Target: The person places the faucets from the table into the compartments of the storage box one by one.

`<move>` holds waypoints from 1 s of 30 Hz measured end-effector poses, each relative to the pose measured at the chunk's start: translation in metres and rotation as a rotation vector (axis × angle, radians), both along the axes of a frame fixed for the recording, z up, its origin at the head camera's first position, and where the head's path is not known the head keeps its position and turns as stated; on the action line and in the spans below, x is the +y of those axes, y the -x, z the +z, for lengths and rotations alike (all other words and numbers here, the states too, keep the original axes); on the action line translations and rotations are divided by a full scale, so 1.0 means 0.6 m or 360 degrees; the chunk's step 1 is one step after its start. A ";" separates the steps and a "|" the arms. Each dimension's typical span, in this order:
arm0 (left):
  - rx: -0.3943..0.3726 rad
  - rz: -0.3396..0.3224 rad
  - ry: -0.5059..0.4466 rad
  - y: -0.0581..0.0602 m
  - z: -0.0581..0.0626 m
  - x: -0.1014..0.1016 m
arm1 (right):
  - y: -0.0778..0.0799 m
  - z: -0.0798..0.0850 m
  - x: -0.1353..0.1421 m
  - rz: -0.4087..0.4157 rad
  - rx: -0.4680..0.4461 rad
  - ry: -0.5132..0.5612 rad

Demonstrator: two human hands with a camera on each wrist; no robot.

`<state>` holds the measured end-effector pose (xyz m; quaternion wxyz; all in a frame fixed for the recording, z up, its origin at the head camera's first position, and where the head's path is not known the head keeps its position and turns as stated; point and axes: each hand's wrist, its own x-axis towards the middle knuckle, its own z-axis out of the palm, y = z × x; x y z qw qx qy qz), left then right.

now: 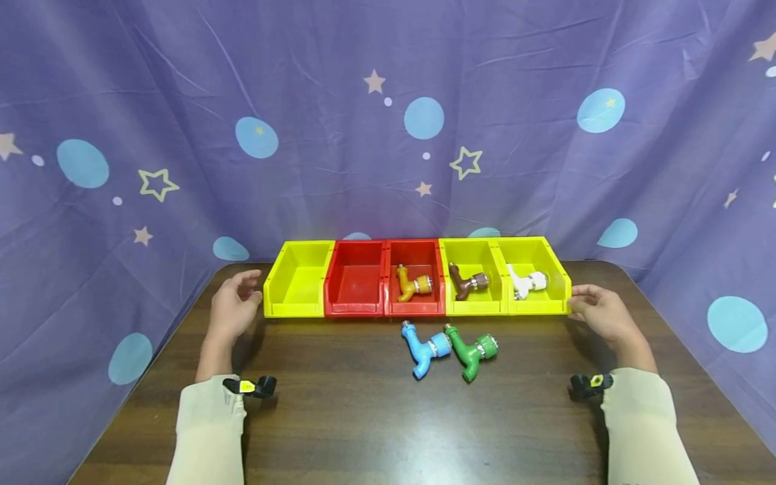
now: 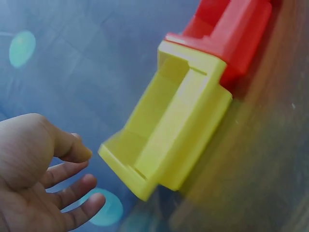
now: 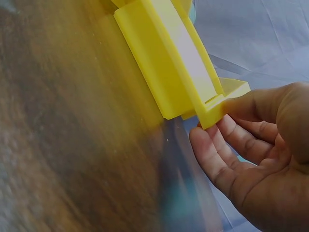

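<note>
Five storage bins stand in a row at the back of the table. My left hand point(image 1: 234, 304) is just left of the leftmost yellow bin point(image 1: 295, 309), fingers spread and apart from its side, as the left wrist view shows. At the other end, my right hand point(image 1: 603, 313) pinches the front corner of the rightmost yellow bin point(image 3: 164, 63) between thumb and fingertips. That bin holds a white tap point(image 1: 526, 281). Beside it, another yellow bin point(image 1: 475, 307) holds a brown tap point(image 1: 467, 281). An orange-yellow tap point(image 1: 413, 284) lies in a red bin point(image 1: 415, 308).
The other red bin point(image 1: 355, 309) has nothing in it. In front of the row, a blue tap point(image 1: 427, 349) and a green tap point(image 1: 471, 351) lie side by side on the wooden table point(image 1: 339, 404). A purple patterned curtain point(image 1: 339, 175) hangs behind and at both sides.
</note>
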<state>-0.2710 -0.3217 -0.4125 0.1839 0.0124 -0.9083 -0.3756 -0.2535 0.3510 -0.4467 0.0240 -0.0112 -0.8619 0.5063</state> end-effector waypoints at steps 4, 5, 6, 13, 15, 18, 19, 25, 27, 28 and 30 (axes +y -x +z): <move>0.0113 0.0016 0.0022 -0.003 0.018 0.011 | 0.001 0.002 -0.005 0.0006 -0.0007 -0.0007; 0.0126 0.0009 0.0023 -0.004 0.021 0.015 | 0.001 0.002 -0.006 0.0005 -0.0008 -0.0010; 0.0130 -0.0003 0.0021 -0.004 0.024 0.020 | 0.002 0.002 -0.007 0.0001 -0.0010 -0.0013; 0.0236 -0.0206 0.0095 -0.005 0.041 0.062 | 0.003 0.002 -0.006 -0.0021 -0.0005 -0.0005; 0.0264 -0.0281 0.0113 -0.005 0.045 0.076 | 0.003 0.003 -0.007 -0.0022 0.0001 0.0000; 0.0272 -0.0404 0.0140 -0.005 0.050 0.099 | 0.003 0.002 -0.006 -0.0019 0.0006 0.0003; 0.0263 -0.0449 0.0152 -0.005 0.051 0.106 | 0.003 0.002 -0.006 -0.0019 0.0005 0.0003; 0.0140 -0.0713 0.0308 -0.008 0.052 0.152 | 0.003 -0.001 -0.003 -0.0022 -0.0001 -0.0007; 0.0095 -0.0785 0.0367 -0.010 0.051 0.169 | 0.003 -0.002 -0.002 -0.0026 0.0003 -0.0005; 0.0083 -0.0820 0.0405 -0.011 0.051 0.177 | 0.003 -0.002 -0.001 -0.0026 0.0005 -0.0003; 0.0060 -0.0887 0.0473 -0.011 0.048 0.194 | 0.002 -0.001 0.000 -0.0027 0.0007 -0.0001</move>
